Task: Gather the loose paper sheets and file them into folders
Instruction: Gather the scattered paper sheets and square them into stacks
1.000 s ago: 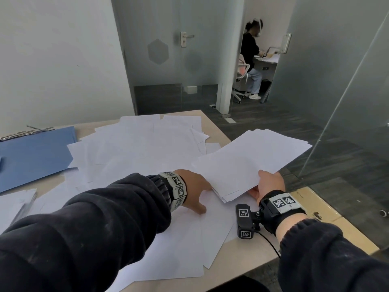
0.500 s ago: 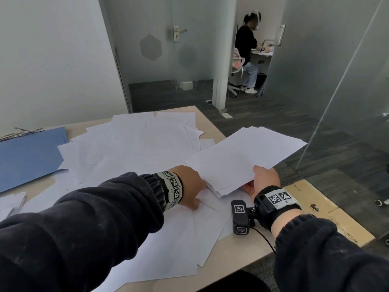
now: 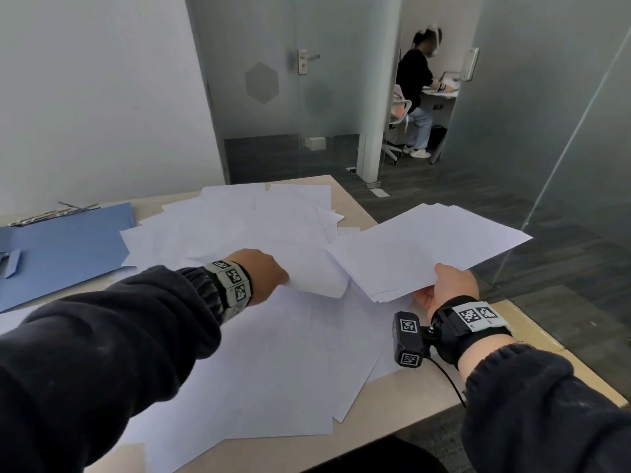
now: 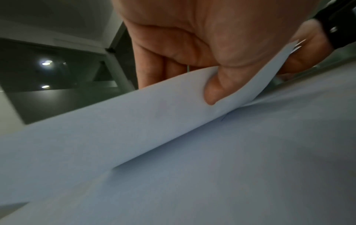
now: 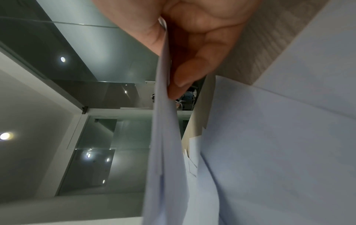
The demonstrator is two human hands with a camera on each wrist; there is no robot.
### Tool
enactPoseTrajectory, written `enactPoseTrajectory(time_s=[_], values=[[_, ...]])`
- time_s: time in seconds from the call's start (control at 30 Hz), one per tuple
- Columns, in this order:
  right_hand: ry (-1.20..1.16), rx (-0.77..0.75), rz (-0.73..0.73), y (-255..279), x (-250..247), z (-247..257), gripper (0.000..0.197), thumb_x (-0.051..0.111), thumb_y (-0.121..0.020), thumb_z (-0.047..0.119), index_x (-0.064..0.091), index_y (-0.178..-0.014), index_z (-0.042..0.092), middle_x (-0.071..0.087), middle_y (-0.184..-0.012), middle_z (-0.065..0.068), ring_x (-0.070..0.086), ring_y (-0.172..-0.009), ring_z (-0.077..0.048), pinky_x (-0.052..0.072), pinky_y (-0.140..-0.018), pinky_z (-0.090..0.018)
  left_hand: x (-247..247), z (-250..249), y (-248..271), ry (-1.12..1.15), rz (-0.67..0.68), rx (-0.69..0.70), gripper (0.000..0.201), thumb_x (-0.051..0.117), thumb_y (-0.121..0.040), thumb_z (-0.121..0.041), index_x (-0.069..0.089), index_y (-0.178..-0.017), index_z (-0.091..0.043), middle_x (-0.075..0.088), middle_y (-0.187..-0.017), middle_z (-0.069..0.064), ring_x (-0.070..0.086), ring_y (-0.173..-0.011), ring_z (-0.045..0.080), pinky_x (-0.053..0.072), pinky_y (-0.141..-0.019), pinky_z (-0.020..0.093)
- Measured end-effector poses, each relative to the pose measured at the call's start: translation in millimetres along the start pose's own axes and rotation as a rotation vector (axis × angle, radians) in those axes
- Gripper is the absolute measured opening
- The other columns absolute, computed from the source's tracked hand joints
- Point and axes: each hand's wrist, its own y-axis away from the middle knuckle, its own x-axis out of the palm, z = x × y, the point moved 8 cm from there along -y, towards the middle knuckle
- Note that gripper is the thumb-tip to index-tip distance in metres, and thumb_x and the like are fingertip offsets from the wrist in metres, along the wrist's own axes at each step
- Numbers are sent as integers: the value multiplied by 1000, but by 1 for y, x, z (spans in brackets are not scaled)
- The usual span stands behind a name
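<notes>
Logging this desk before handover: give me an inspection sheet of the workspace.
Surface: tan table, mostly under paper.
Job's things: loose sheets spread out; gathered stack; blue folder at far left.
Clutter: nothing seen.
Hands: left hand pinches one sheet; right hand grips the stack.
Cables: black cable from the right wrist camera.
Surroundings: glass partitions, door, seated person beyond.
</notes>
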Motion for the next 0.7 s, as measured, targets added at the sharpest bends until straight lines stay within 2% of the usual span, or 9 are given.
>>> enactPoseTrajectory(time_s=[0.03, 0.1, 0.17, 0.23, 0.3, 0.4, 0.47, 0.6, 0.7], values=[[1, -3, 6, 6, 4, -1, 14, 50, -98, 9, 57, -109, 14, 61, -101, -12, 63, -86, -32, 61, -61, -40, 10, 11, 6, 23, 35, -27, 58, 31, -97, -11, 41, -146, -40, 55, -140, -1, 53, -126, 27, 43, -98, 34], [-12, -15, 25, 19, 13, -6, 20, 50, -95, 4, 55, -91, 22, 66, -98, -11, 66, -83, -33, 59, -67, -43, 31, 29, 19, 68, 92, -65, 56, 31, -97, -15, 42, -145, -40, 50, -146, -3, 48, -131, 25, 42, -105, 36], [-4, -28, 56, 30, 25, -12, 21, 50, -95, 3, 56, -90, 22, 67, -92, -10, 65, -74, -30, 59, -65, -43, 50, 42, 32, 130, 128, -88, 54, 34, -95, -17, 45, -142, -41, 49, -146, -6, 48, -131, 23, 43, -106, 37], [26, -31, 72, 37, 35, -19, 19, 51, -94, 3, 57, -88, 21, 68, -92, -12, 65, -73, -30, 58, -76, -53, 62, 50, 43, 243, 128, -118, 52, 40, -91, -24, 46, -139, -43, 48, -146, -10, 49, -130, 19, 44, -105, 38], [55, -33, 93, 44, 46, -24, 20, 52, -93, 3, 58, -86, 21, 70, -93, -13, 65, -74, -31, 55, -83, -57, 68, 52, 51, 275, 106, -86, 51, 50, -89, -41, 42, -140, -44, 45, -146, -16, 51, -127, 17, 44, -103, 37], [43, -27, 134, 53, 60, -31, 24, 50, -95, 2, 60, -88, 23, 67, -90, -9, 63, -72, -27, 55, -70, -42, 76, 51, 56, 293, 119, -50, 67, 58, -81, -61, 35, -142, -47, 43, -145, -21, 55, -120, 15, 45, -97, 34], [36, -28, 144, 57, 66, -34, 25, 50, -95, 2, 61, -88, 23, 66, -88, -7, 63, -73, -27, 54, -67, -40, 77, 50, 55, 287, 113, -43, 72, 60, -79, -63, 32, -143, -47, 43, -145, -22, 55, -120, 16, 43, -95, 33], [61, -21, 127, 55, 66, -38, 23, 52, -94, 3, 61, -88, 24, 68, -93, -8, 65, -78, -30, 55, -82, -51, 73, 47, 53, 251, 99, -11, 71, 58, -78, -62, 33, -143, -46, 47, -143, -18, 56, -119, 20, 45, -98, 35], [83, -18, 104, 52, 63, -41, 17, 53, -93, 5, 63, -95, 19, 69, -92, -8, 67, -82, -33, 56, -84, -56, 71, 42, 52, 211, 98, 17, 68, 55, -80, -59, 34, -143, -43, 53, -138, -15, 58, -115, 22, 47, -97, 38]])
